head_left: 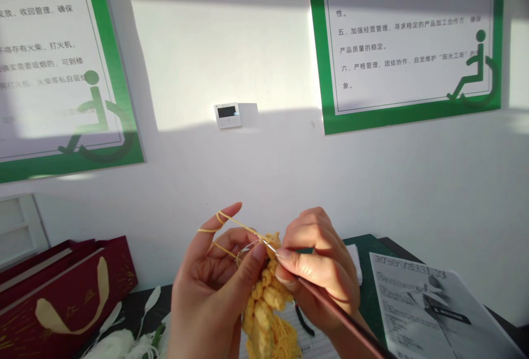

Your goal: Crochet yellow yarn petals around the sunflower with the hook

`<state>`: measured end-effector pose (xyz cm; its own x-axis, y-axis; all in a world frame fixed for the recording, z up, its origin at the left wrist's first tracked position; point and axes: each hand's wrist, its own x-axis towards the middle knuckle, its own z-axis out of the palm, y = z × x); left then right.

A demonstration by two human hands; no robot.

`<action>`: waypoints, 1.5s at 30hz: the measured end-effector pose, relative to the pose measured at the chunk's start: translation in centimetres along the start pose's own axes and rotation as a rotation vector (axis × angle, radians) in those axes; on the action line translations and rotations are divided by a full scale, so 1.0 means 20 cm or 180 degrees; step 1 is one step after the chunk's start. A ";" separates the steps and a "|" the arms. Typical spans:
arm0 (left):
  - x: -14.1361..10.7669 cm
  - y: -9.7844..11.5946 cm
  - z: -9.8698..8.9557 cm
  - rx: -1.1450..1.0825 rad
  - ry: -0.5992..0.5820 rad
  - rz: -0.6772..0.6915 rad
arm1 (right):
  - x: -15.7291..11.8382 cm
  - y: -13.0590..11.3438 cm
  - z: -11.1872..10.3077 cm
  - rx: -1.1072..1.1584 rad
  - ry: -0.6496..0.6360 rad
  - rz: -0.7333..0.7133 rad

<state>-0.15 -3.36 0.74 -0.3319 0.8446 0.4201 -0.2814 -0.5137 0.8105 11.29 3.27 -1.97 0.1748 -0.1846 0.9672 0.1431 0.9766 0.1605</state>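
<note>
Yellow crochet work (268, 298) hangs below my two hands, bumpy in texture, with a fringe-like bunch of yellow strands at its lower right. My left hand (219, 276) pinches its top edge between thumb and fingers. Yellow yarn (233, 220) wraps round the raised left index finger and runs to the hook tip. In my right hand (318, 262) is a crochet hook (324, 295) with a metal shaft and a brown handle, its tip at the top of the work. A thin wire-like loop (243, 251) shows by the left thumb.
Dark red gift bags (74, 293) with a cream ribbon handle stand at left, near white yarn (113, 343). A printed sheet (438, 309) lies on the green cutting mat (367, 248) at right. Black-handled pliers or scissors (303, 320) lie partly hidden. A thermostat (227, 115) and green-framed posters (324, 72) hang on the wall.
</note>
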 end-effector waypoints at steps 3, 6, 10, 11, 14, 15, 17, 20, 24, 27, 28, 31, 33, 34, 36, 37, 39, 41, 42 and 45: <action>-0.01 0.00 -0.01 0.0056 0.0068 0.0088 | 0.00 0.01 0.00 -0.0083 -0.0052 -0.0099; -0.02 0.00 0.00 0.0078 0.0153 0.0238 | 0.01 0.01 0.00 -0.0041 -0.0075 -0.0129; -0.02 0.00 0.02 0.0070 0.0316 0.0388 | 0.01 0.00 0.00 0.0024 -0.0038 0.0042; -0.03 -0.01 0.02 0.0068 0.0346 0.0396 | 0.00 0.00 0.00 0.0058 -0.0049 0.0110; -0.02 -0.01 0.02 -0.0005 0.0340 0.0326 | -0.01 0.00 0.01 0.0305 -0.0041 0.0447; -0.02 -0.01 0.02 -0.0063 0.0312 0.0272 | -0.02 0.01 0.01 0.0417 -0.0014 0.0596; -0.01 -0.01 0.00 -0.0217 0.0255 0.0141 | -0.03 0.03 0.02 0.0649 -0.0003 0.0801; 0.01 -0.01 -0.02 -0.0386 0.0132 -0.0044 | -0.05 0.06 0.03 0.0871 -0.0049 0.0599; 0.01 -0.02 -0.02 -0.0288 -0.0015 -0.0015 | -0.07 0.06 0.05 -0.0013 0.0059 -0.0019; 0.00 -0.02 0.01 0.0038 0.0226 0.0386 | -0.06 0.03 0.04 -0.0676 0.0033 -0.0452; -0.01 -0.02 0.02 0.0167 0.0351 0.0567 | -0.06 0.02 0.04 -0.0741 0.0001 -0.0479; -0.01 -0.02 0.03 0.0515 0.0590 0.0958 | -0.04 -0.01 0.02 -0.0620 -0.0069 -0.0257; -0.01 -0.02 0.02 0.0571 0.0507 0.0983 | -0.03 -0.02 0.00 -0.0383 -0.0076 -0.0071; 0.00 -0.02 0.01 0.0545 0.0422 0.0932 | -0.04 -0.03 0.00 -0.0235 -0.0048 0.0092; 0.01 -0.02 -0.01 0.0456 0.0246 0.0780 | -0.04 -0.03 0.00 0.0139 0.0099 0.0637; 0.01 -0.01 -0.02 0.0404 0.0186 0.0713 | -0.05 -0.03 0.00 0.0356 0.0206 0.0994; 0.02 -0.01 -0.04 0.0305 0.0109 0.0610 | -0.05 -0.02 0.02 0.0813 0.0400 0.1683; 0.03 0.00 -0.05 0.0207 0.0025 0.0481 | -0.04 -0.01 0.03 0.1291 0.0522 0.2206; 0.04 0.00 -0.05 0.0155 -0.0009 0.0413 | -0.04 0.00 0.04 0.1516 0.0529 0.2423; 0.05 0.00 -0.05 0.0015 -0.0114 0.0270 | -0.02 0.03 0.05 0.2146 0.0405 0.2999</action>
<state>-1.40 -2.60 0.74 -0.3220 0.8029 0.5017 -0.2493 -0.5831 0.7732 10.23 4.00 -2.08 0.0377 0.6729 0.7388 -0.6357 0.5866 -0.5018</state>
